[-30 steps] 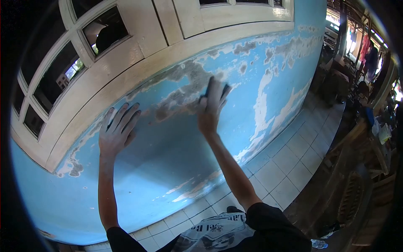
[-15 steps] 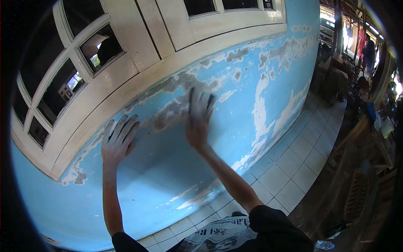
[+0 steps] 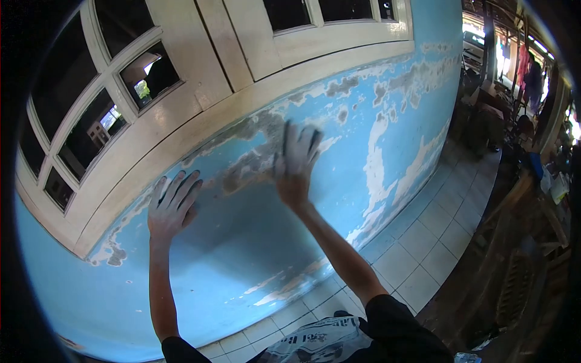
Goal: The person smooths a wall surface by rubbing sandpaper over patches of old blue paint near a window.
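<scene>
Left hand (image 3: 172, 209) spread flat on blue wall (image 3: 242, 218), right hand (image 3: 296, 163) angled upward over grey patch (image 3: 243, 172), blurred, its hold unclear

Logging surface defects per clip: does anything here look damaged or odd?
Yes: the blue wall looks damaged. Its paint is missing in ragged patches below the cream window frame: grey between the left hand and right hand, with whitish streaks farther right, toward the floor tiles.
</scene>
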{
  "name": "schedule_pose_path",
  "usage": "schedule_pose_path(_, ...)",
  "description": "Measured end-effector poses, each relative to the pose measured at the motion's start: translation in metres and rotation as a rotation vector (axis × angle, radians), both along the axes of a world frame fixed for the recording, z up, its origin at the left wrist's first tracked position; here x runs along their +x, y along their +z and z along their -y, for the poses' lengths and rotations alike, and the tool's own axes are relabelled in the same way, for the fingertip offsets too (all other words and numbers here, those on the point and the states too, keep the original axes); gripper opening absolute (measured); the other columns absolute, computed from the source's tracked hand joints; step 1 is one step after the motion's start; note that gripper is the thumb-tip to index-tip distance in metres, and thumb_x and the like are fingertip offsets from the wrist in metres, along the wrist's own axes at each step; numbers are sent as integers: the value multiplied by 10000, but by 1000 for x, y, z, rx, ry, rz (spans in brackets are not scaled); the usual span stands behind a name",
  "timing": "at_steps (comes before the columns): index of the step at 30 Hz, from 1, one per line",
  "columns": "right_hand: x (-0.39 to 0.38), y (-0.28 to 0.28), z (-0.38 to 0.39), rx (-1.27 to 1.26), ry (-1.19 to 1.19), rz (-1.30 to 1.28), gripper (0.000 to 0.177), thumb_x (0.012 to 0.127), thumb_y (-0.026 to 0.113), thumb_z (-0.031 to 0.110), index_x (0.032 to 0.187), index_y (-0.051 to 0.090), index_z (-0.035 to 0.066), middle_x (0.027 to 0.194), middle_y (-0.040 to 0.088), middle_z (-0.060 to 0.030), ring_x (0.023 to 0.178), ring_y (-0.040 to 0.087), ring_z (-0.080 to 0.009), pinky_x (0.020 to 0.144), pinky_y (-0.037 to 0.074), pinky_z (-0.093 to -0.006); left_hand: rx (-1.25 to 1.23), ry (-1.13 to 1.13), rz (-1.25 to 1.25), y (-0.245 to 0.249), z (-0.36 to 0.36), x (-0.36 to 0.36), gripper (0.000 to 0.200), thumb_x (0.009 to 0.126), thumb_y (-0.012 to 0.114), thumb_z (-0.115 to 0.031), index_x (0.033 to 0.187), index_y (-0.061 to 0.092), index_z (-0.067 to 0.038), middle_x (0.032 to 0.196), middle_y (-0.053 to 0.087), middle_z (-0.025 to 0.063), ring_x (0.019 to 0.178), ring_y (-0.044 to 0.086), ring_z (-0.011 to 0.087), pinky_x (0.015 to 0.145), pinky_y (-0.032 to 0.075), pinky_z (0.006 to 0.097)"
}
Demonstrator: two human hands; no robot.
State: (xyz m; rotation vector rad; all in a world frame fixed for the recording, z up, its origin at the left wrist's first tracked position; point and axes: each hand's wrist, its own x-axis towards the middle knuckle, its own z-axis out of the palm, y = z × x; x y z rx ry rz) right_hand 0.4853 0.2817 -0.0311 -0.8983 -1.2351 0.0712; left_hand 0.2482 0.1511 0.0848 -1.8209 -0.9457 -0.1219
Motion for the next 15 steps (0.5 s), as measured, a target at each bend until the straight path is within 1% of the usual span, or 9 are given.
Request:
schedule_pose_path(2, -5, -23, 11, -7, 31, 290, 549, 900, 449, 181, 1425, 305, 114, 1467, 182, -271, 1365, 14, -501, 1019, 91, -678, 24, -23, -5, 0, 0, 1, 554, 675, 591, -112, 1221, 552, -197, 1362, 469, -36, 1255, 436, 165, 1027, 356, 422)
schedule_pose_path(4, 14, -22, -7, -42, 32, 326, 529, 907, 435, 207, 1416, 324, 116, 1460, 204, -263, 1357, 34, -518, 1003, 106, -695, 11, -18, -8, -1, 0, 1, 551, 674, 588, -114, 1218, 556, -196, 1357, 474, -33, 1255, 437, 166, 1026, 356, 424)
schedule_pose_path(6, 34, 16, -20, -51, -7, 197, 505, 927, 402, 252, 1413, 334, 134, 1454, 222, -253, 1350, 55, -526, 1005, 92, -697, 6, -1, -13, 0, 0, -1, 547, 674, 585, -115, 1214, 559, -195, 1353, 479, -31, 1255, 438, 166, 1026, 356, 426)
schedule_pose_path(7, 44, 18, -33, -50, -5, 196, 505, 927, 402, 252, 1413, 334, 134, 1454, 222, -253, 1350, 55, -526, 1005, 92, -697, 13, -3, -13, -1, 1, 0, 550, 671, 584, -119, 1215, 559, -198, 1350, 481, -34, 1254, 438, 165, 1029, 353, 425)
schedule_pose_path(9, 64, 20, -61, 148, -139, 187, 511, 947, 343, 309, 1430, 299, 151, 1479, 204, -209, 1343, 58, -533, 999, 89, -705, 25, -5, -17, 1, 0, -2, 553, 668, 583, -122, 1215, 559, -201, 1347, 484, -37, 1254, 438, 164, 1033, 350, 425)
schedule_pose_path(10, 74, 23, -71, 153, -138, 192, 511, 947, 343, 309, 1430, 299, 151, 1479, 204, -209, 1343, 58, -533, 999, 89, -705, 27, -6, -28, 1, -1, -3, 557, 665, 583, -125, 1215, 560, -205, 1349, 482, -41, 1256, 435, 161, 1038, 345, 423)
schedule_pose_path(12, 92, 26, -86, 6, -176, -25, 541, 959, 293, 351, 1459, 220, 159, 1514, 165, -139, 1357, 33, -505, 1015, 74, -689, 19, -2, -27, -2, 0, -3, 560, 662, 584, -128, 1215, 560, -209, 1350, 481, -45, 1258, 432, 159, 1044, 339, 421)
schedule_pose_path(13, 100, 26, -92, -1, -173, -20, 541, 959, 293, 351, 1459, 220, 159, 1514, 165, -139, 1357, 33, -505, 1015, 74, -689, 23, 7, -23, -2, -1, -4, 562, 658, 586, -127, 1213, 562, -212, 1352, 479, -48, 1259, 430, 157, 1050, 333, 420)
schedule_pose_path(15, 114, 19, -103, -71, -221, -189, 560, 969, 280, 354, 1474, 149, 151, 1527, 157, -86, 1372, 13, -472, 1047, 50, -647, 17, 10, -18, -3, 0, -4, 565, 654, 588, -127, 1212, 563, -215, 1353, 478, -51, 1261, 428, 155, 1056, 326, 419)
